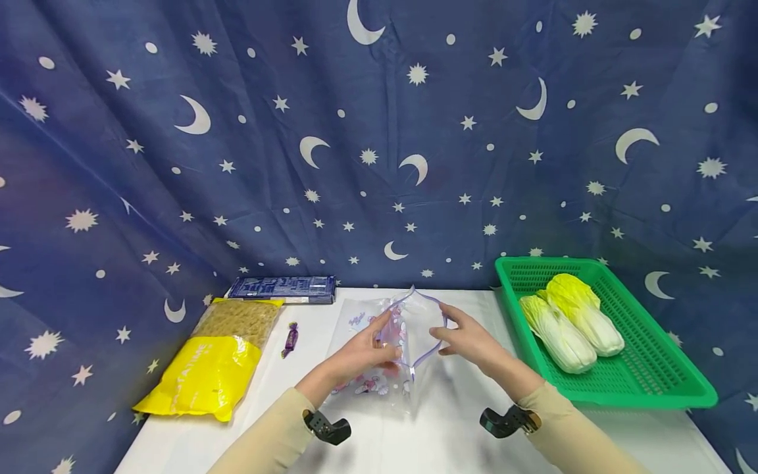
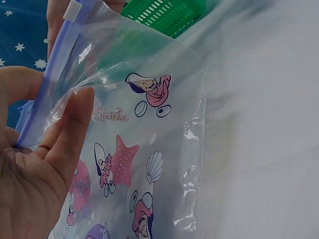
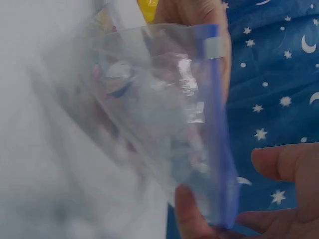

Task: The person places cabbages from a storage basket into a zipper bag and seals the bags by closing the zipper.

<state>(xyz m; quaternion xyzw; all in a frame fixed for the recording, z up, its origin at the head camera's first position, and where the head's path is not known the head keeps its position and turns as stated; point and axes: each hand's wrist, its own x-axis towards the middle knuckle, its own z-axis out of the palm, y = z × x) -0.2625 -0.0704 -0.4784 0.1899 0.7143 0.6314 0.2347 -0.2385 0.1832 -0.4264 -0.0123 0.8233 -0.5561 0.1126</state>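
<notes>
A clear slider zip bag [image 1: 408, 336] with a purple zip rim stands gaping above the white table, printed with pink cartoon figures, a starfish and shells. My left hand [image 1: 364, 355] holds its left rim, the zip strip passing between the fingers in the left wrist view. On the opposite rim is my right hand [image 1: 470, 336], with the rim between its thumb and fingers. The right wrist view shows one fingertip [image 3: 187, 206] against the plastic. A white slider [image 2: 73, 11] sits at one end of the zip. Nothing shows inside the bag.
At left lie a yellow pasta bag [image 1: 207, 375], a purple wrapped candy [image 1: 289, 340] and dark blue packets [image 1: 284, 288]. A green basket [image 1: 663, 349] at right holds two napa cabbages [image 1: 571, 322]. Behind the table [image 1: 450, 421] hangs a blue starry curtain [image 1: 379, 131].
</notes>
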